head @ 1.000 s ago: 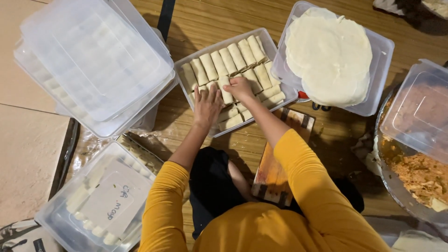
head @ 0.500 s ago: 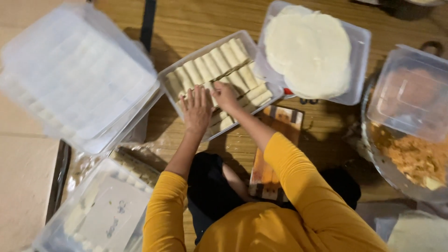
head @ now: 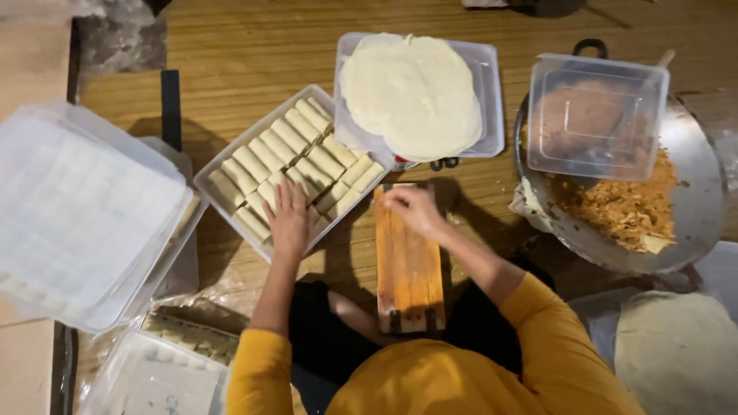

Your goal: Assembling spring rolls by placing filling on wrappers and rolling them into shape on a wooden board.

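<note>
My left hand (head: 288,219) lies flat, fingers apart, on the pale rolls (head: 296,165) packed in rows in a clear rectangular tray (head: 206,180). My right hand (head: 411,209) rests at the far end of a narrow wooden board (head: 407,269) in front of me. Its fingers are curled together and I see nothing in them. Both sleeves are yellow. Just beyond the board, a stack of round white wrappers (head: 411,92) sits in a clear container (head: 493,115).
A wide metal pan (head: 696,200) at the right holds orange shredded filling (head: 623,207), with a clear box (head: 596,115) resting on it. Stacked plastic containers (head: 84,215) stand at the left, with another lidded one (head: 154,376) at the bottom left. A flat wrapper (head: 676,353) lies bottom right.
My right hand has left the tray of rolls and moved right to the far end of the wooden board. My left hand stays on the rolls. The view has shifted.
</note>
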